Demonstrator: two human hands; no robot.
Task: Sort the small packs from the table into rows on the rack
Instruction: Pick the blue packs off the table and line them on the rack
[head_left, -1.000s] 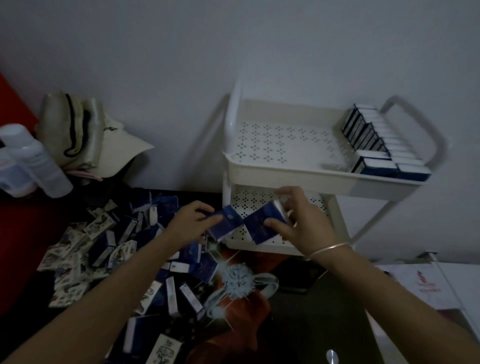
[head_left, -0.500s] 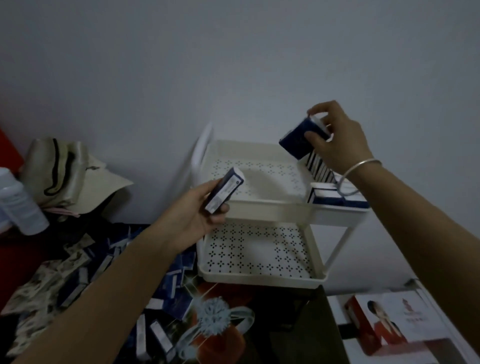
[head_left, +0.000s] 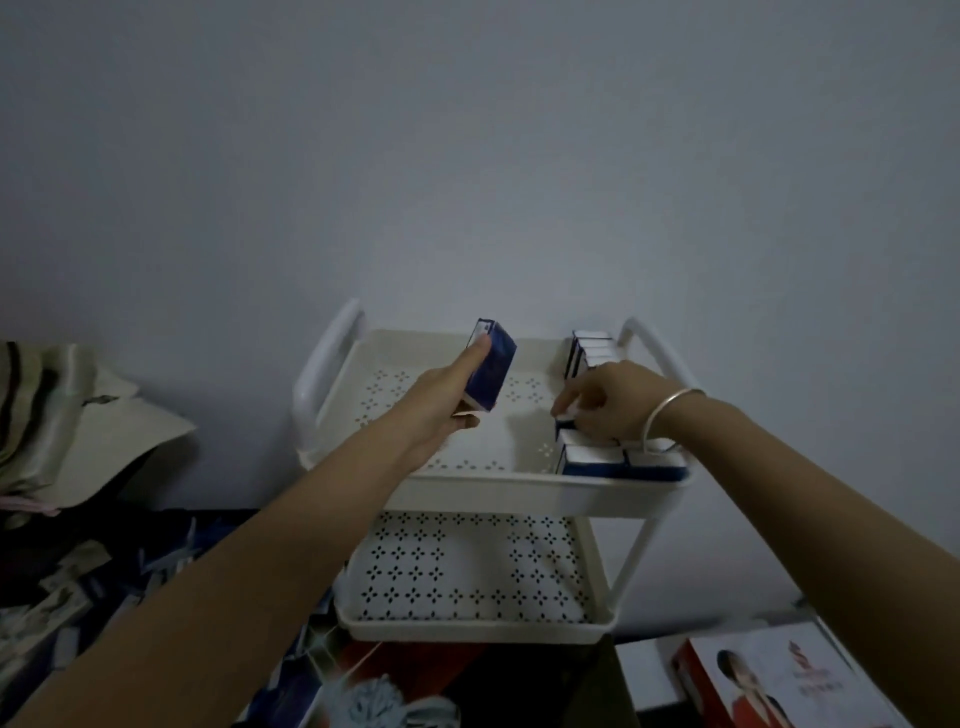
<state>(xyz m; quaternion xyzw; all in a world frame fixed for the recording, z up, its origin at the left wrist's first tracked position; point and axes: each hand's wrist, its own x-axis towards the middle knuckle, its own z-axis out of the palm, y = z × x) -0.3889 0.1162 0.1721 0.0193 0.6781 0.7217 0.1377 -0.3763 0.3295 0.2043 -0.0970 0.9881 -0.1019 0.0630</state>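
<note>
A white two-tier rack stands against the wall. Along the right side of its top tray runs a row of blue and white packs. My right hand is down in that row, its fingers curled round a pack that sits among the others. My left hand hovers over the middle of the top tray and grips another blue pack held upright. Several loose packs lie on the dark table at the lower left.
A folded cap and cloth lie at the left by the wall. A red and white box sits at the lower right. The rack's lower tray holds nothing. A silvery bow lies near the bottom edge.
My right hand came down from above the rack and set its pack into the row. My left hand rose and moved over the top tray with its pack.
</note>
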